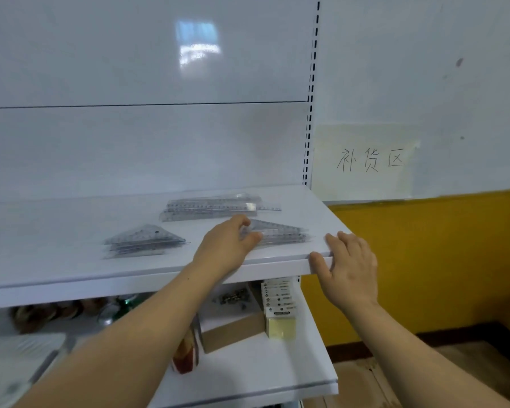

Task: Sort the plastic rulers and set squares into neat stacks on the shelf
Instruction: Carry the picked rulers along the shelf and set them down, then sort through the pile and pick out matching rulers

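Shelf (56, 269): a white board across the middle of the frame. It carries three piles kept apart, likely so that each kind has its own place.
Left set squares (143, 240): clear triangles piled left of centre, slightly fanned, with no hand on them.
Rulers (211, 208): long clear strips stacked behind centre, near the back panel. One strip juts out to the right.
Left hand (226, 245): at centre frame. Its fingers (243, 220) curl over the left corner of the right-hand pile and the thumb presses its front edge, a grip that seems meant to square the edges.
Right set squares (280, 234): just right of centre. The left corner sits between that thumb and fingers; the rest lies flat on the shelf.
Right hand (351, 266): at the shelf's near right corner, fingers straight on top and thumb on the front lip, holding nothing. It is near the pile but not touching it, and is probably bracing.
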